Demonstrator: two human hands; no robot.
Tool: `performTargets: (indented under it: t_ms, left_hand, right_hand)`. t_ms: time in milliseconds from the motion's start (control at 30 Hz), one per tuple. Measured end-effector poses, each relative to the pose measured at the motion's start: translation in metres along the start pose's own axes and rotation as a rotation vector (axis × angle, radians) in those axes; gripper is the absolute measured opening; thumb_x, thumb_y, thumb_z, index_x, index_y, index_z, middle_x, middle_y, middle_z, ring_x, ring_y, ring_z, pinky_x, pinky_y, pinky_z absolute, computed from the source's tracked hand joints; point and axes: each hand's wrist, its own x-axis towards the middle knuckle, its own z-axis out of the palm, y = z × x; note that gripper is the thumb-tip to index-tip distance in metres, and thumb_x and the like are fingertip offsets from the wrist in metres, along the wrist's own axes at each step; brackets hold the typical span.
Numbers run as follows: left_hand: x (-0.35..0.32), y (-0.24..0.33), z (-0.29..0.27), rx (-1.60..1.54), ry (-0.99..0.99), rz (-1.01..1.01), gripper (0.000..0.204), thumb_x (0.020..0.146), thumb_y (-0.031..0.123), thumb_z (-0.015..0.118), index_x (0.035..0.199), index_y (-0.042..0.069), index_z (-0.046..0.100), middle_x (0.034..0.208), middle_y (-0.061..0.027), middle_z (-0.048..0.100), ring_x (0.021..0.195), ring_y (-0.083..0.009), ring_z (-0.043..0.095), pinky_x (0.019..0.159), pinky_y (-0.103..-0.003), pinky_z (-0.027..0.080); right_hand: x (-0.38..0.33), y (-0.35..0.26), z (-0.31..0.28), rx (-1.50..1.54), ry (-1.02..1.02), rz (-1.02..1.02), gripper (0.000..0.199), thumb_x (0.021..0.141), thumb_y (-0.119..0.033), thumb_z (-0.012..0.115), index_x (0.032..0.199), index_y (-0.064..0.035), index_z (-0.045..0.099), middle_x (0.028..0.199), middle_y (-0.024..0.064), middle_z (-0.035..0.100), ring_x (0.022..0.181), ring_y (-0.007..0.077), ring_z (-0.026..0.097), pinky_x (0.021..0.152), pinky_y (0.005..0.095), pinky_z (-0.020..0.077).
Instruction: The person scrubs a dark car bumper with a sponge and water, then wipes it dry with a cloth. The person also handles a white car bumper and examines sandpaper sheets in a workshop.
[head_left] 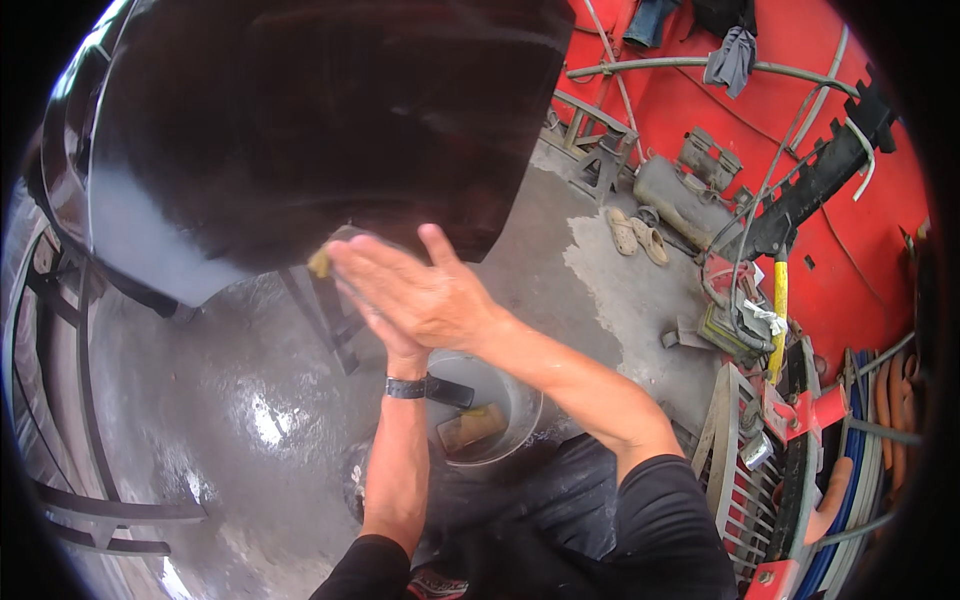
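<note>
My left hand (395,338), with a dark band at the wrist, is mostly hidden behind my right hand. My right hand (425,298) lies flat against it, fingers stretched and thumb raised. A yellowish sponge-like pad (319,262) with a grey side pokes out past the fingertips, apparently held from below by my left hand; motion blurs it. Just beyond is the lower edge of a dark, glossy car panel (330,120), probably a hood. Under my wrists stands a bucket (538,415) of cloudy water, with a black block (450,391) and a yellowish-brown block (472,429) in it.
A dark stand (325,310) rises beneath the panel. Wet grey floor (240,380) spreads at the left, near a metal frame (120,510). Along the red wall (850,270) are clogs (637,237), a grey cylinder (675,195), a yellow bar (779,320), a slatted grille (740,450) and hoses.
</note>
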Motion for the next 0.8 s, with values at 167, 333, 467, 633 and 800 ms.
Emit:
performTargets:
  t_ms: [167,333,467,633,800]
  left_hand:
    - [0.019,-0.002,-0.017,-0.662,-0.744,-0.387,0.110,0.085,0.089,0.017,0.137,0.001,0.056,0.146,-0.0105,0.052,0.139,-0.0232,0.044,0.120,-0.043,0.028]
    - [-0.002,0.017,0.010,-0.319,-0.191,-0.350,0.111,0.085,0.090,0.017,0.142,-0.001,0.047,0.134,-0.0125,0.057,0.124,-0.0231,0.053,0.111,-0.039,0.037]
    - [-0.004,0.021,0.014,-0.251,0.087,-0.199,0.111,0.085,0.090,0.016,0.141,0.000,0.048,0.125,-0.0133,0.061,0.121,-0.0231,0.055,0.109,-0.038,0.039]
    - [0.005,0.000,0.012,-0.571,-0.513,-0.349,0.117,0.080,0.094,0.014,0.126,-0.004,0.059,0.124,-0.0185,0.063,0.115,-0.0301,0.060,0.103,-0.043,0.046]
    - [0.008,0.006,0.013,-0.567,-0.413,-0.321,0.112,0.081,0.092,0.025,0.122,-0.006,0.062,0.125,-0.0194,0.064,0.117,-0.0341,0.061,0.103,-0.050,0.047]
  right_hand:
    - [-0.066,0.036,-0.015,-0.056,-0.051,0.108,0.071,0.085,-0.035,0.066,0.148,-0.0087,0.047,0.157,0.0049,0.043,0.148,0.0194,0.034,0.120,0.0616,0.0139]
    - [-0.020,0.016,-0.013,0.118,0.054,0.226,0.068,0.084,-0.034,0.067,0.143,-0.0047,0.052,0.153,0.0140,0.046,0.144,0.0292,0.040,0.117,0.0675,0.0111]
    - [0.043,0.007,-0.023,0.171,0.101,0.119,0.072,0.087,-0.040,0.067,0.143,0.0001,0.050,0.153,0.0162,0.045,0.143,0.0316,0.042,0.116,0.0687,0.0130]
    - [-0.051,0.038,-0.035,0.135,0.128,0.471,0.066,0.094,-0.030,0.061,0.150,-0.0016,0.041,0.158,0.0177,0.037,0.147,0.0329,0.036,0.115,0.0689,0.0140]
    - [0.076,0.150,-0.071,0.307,0.408,0.610,0.053,0.104,-0.026,0.048,0.147,0.0035,0.042,0.153,0.0241,0.040,0.145,0.0378,0.035,0.116,0.0633,0.0177]
